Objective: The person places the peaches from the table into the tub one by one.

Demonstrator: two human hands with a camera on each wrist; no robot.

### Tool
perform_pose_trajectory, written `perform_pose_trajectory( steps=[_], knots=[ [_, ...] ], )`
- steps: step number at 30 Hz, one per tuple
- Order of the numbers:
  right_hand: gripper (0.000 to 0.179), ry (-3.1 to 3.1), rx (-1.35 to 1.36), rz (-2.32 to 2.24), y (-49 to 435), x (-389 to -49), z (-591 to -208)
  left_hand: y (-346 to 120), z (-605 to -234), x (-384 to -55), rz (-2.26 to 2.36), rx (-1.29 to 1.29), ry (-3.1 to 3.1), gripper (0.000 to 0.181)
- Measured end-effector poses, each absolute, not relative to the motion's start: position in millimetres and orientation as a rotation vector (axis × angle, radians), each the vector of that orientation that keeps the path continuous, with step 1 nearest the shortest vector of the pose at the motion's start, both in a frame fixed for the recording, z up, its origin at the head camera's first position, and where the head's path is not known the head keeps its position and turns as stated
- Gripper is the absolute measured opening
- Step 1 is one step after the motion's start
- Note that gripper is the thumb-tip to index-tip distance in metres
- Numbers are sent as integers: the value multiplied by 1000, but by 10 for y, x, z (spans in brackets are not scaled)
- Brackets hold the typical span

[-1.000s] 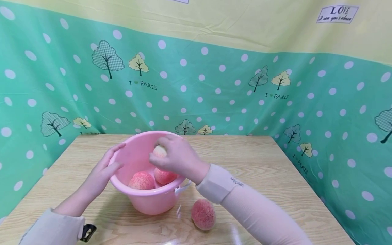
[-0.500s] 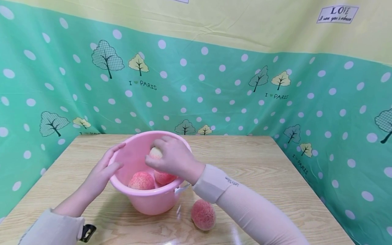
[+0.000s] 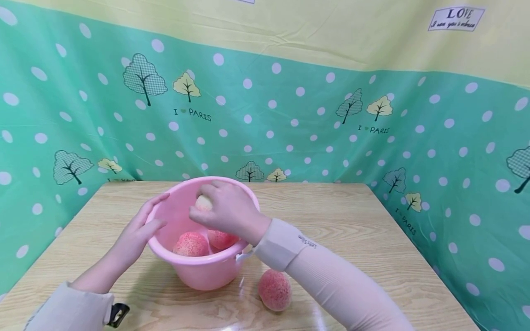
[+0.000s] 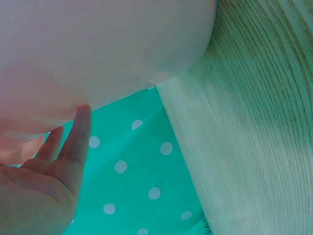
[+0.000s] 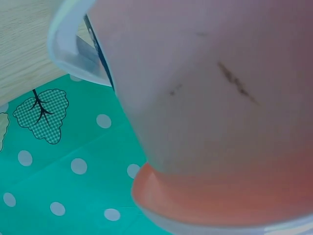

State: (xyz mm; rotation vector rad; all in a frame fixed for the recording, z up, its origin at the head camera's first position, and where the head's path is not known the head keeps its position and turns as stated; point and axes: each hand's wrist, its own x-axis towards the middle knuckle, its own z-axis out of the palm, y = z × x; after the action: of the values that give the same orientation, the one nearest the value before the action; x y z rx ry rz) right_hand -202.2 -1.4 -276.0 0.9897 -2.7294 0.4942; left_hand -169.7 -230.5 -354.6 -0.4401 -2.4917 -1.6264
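1. Left hand (image 3: 142, 225): spread, fingers extended, touching the left rim of the pink bucket (image 3: 203, 272).
2. Right hand (image 3: 231, 208): pinching a pale-ended peach (image 3: 204, 203) at the bucket's mouth.
3. Two pink peaches (image 3: 191, 244): side by side inside the bucket.
4. Remaining peach (image 3: 275, 289): on the wooden surface (image 3: 331, 216), near the bucket's right side.

A wood-grained counter (image 3: 331, 225) stands before a green, pale-dotted cloth (image 3: 233, 73) printed with trees (image 3: 145, 78) and "PARIS" lettering (image 3: 200, 115); a yellow upper band (image 3: 331, 32) bears a "LOVE" panel (image 3: 456, 19).
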Motion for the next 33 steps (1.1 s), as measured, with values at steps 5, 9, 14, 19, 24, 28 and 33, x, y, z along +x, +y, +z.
perform_pose_trajectory(
  steps=[5,9,14,19,24,28,33],
  knots=[
    [25,-2752,983,486,-46,-2032,-2752,-2311,-3549,-1697,-1630,-436,-2498,56],
    [30,-2763,987,487,-73,-2038,-2753,-2311,-3550,-1698,-1625,-428,-2506,56],
    [33,-2755,1004,433,-103,-2044,-2771,-2308,-3552,-1698,-1628,-424,-2506,56],
    [29,-2731,1009,381,-114,-2054,-2795,-2309,-3549,-1699,-1626,-426,-2502,55],
    [34,-2722,1012,376,-103,-2052,-2799,-2311,-3546,-1699,-1630,-435,-2494,55],
    [45,-2724,1008,374,-91,-2041,-2796,-2310,-3550,-1698,-1635,-443,-2488,55],
    [52,-2739,1018,366,-85,-2027,-2799,-2304,-3562,-1699,-1646,-461,-2479,55]
  ],
)
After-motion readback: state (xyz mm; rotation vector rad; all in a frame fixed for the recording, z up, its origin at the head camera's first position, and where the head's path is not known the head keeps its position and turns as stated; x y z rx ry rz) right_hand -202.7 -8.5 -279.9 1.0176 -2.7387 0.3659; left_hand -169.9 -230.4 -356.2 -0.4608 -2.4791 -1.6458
